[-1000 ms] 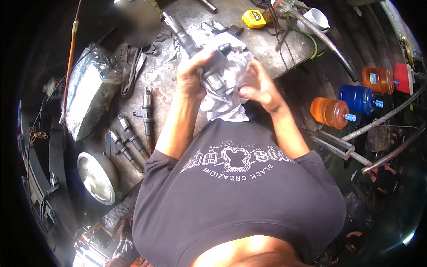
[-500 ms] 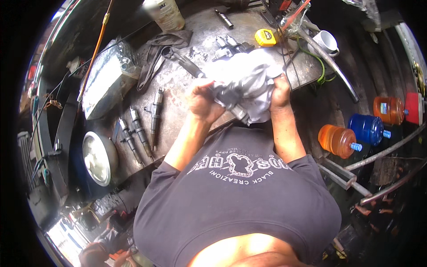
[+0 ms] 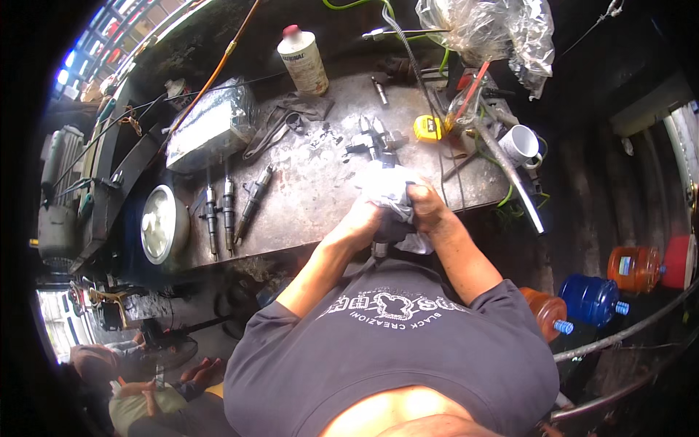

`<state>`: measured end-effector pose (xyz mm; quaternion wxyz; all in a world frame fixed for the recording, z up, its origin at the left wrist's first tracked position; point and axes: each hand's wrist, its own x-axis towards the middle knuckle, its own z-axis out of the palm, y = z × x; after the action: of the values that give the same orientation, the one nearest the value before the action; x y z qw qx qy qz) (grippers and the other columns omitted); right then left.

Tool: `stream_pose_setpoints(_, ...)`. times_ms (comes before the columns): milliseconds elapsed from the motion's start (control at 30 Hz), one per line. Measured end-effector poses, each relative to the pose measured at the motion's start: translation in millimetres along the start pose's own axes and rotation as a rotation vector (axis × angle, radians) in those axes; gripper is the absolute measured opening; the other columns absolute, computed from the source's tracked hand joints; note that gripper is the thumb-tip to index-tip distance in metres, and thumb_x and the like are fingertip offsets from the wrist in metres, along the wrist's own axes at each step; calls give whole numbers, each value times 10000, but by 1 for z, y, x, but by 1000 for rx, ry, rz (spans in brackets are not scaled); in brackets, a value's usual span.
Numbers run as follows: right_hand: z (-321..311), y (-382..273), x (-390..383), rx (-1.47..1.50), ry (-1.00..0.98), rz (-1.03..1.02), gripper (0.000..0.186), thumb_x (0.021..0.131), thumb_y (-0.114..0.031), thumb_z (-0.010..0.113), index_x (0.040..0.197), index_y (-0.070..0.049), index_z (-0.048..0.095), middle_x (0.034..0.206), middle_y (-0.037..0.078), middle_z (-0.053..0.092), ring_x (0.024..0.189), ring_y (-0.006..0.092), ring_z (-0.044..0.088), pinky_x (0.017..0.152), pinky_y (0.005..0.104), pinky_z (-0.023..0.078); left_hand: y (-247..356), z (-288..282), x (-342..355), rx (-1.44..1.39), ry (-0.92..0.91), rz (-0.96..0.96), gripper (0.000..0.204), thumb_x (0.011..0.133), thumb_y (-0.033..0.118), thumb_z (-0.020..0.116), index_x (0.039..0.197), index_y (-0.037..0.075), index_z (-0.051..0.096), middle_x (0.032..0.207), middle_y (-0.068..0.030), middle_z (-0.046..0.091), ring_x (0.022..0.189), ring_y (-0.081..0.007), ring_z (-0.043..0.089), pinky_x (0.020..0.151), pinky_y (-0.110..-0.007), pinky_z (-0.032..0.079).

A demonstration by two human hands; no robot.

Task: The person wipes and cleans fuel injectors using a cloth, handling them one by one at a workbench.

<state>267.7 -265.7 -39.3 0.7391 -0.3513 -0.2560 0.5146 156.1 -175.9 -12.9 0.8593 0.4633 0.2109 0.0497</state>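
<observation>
Both hands are close together in front of my chest, at the near edge of the metal workbench. A crumpled white cloth is wrapped around a dark metal part, which looks like a fuel injector; its lower end sticks out below the cloth. My left hand is closed around the wrapped part from the left. On the right, my right hand grips the cloth, fingers curled. Most of the part is hidden. Several similar injectors lie on the bench to the left, with others beyond my hands.
Toward the back stand a white bottle and a yellow tape measure. A mug and metal pipe are at the right. A plastic-wrapped box and round bowl sit left. A person is at lower left.
My hands have drawn closer together and lower toward my chest. The wrapped part has turned from slanting to nearly upright in the picture. The view has shifted, showing more of the back.
</observation>
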Motion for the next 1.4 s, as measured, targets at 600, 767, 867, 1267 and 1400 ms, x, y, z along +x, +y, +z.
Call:
stream_pose_setpoints(600,14,-23,-14,155,150,-244,271,754,-8,449,992,25,573,869,89,628,754,160,614,694,255,496,-20,50,-33,1418,529,254,697,606,204,766,1182,-42,460,794,-220,634,758,-377,633,712,-404,496)
stream_pose_setpoints(767,11,-42,-12,382,-22,-245,302,851,-193,476,1057,23,524,888,141,611,771,228,629,679,331,532,0,45,-45,999,441,314,672,605,230,812,1118,-13,451,847,-216,638,807,-320,648,725,-376,498)
stream_pose_setpoints(867,4,-45,0,436,83,-260,459,884,-383,363,1070,10,509,897,144,596,769,255,618,674,372,527,1,31,-48,915,388,371,817,599,398,823,1163,-13,399,914,-256,618,854,-375,628,744,-408,494)
stream_pose_setpoints(1267,5,16,49,-30,-13,-48,355,708,-73,517,1052,7,559,967,75,607,859,160,596,744,291,495,25,-64,-27,389,-279,-92,302,704,150,660,970,39,570,680,-70,579,556,-156,558,572,-308,449)
stream_pose_setpoints(1400,33,10,62,-22,58,-129,265,745,-53,514,992,5,589,922,71,618,817,160,605,718,295,500,-9,-86,-18,-876,-940,-316,147,785,123,570,726,112,435,494,11,341,361,-65,343,435,-252,321)
